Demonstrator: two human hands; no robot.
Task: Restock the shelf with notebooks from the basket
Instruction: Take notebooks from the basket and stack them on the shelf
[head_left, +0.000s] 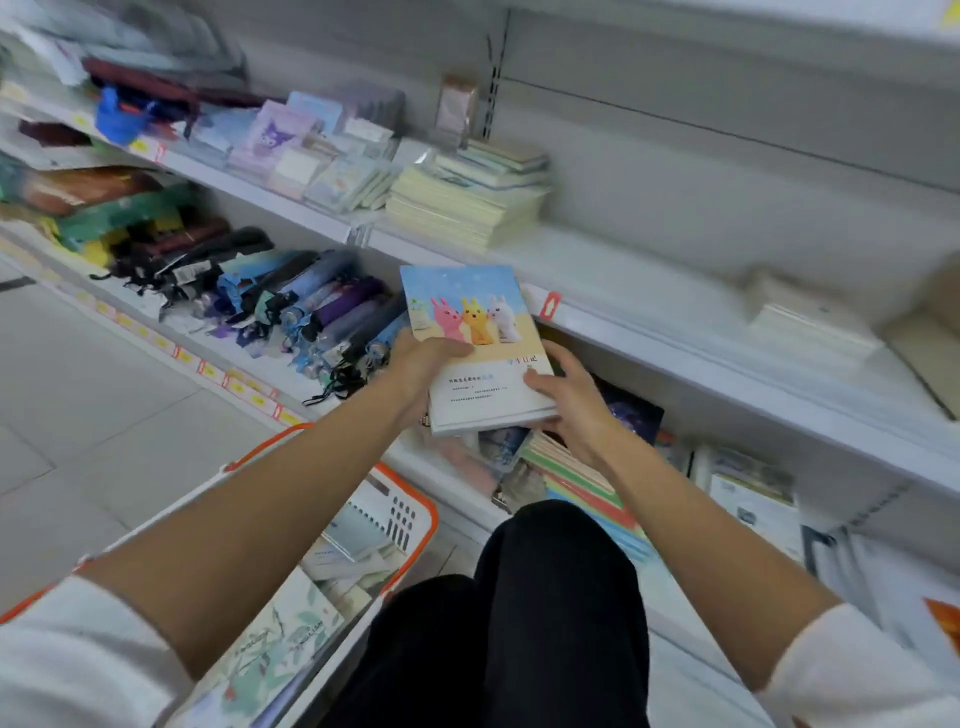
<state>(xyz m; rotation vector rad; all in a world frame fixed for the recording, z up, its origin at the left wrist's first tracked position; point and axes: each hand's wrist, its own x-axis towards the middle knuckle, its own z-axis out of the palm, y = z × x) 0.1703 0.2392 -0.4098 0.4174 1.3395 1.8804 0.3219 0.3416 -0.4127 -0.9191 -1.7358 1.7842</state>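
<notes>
- While both hands hold it in front of the shelf (613, 317) edge, the notebook (475, 345) sits near frame centre, its cover with three rabbits facing up
- Left hand (423, 371) grips its left edge at 9 o'clock, thumb closed over the cover
- Right hand (574, 400) clasps the lower right corner at 4 o'clock, fingers underneath
- Basket (415, 525), orange-rimmed, lies at 7 o'clock with more notebooks inside
- Pale stack (467, 208) rests on the shelf at 12 o'clock; umbrellas (291, 306) at 9 o'clock
</notes>
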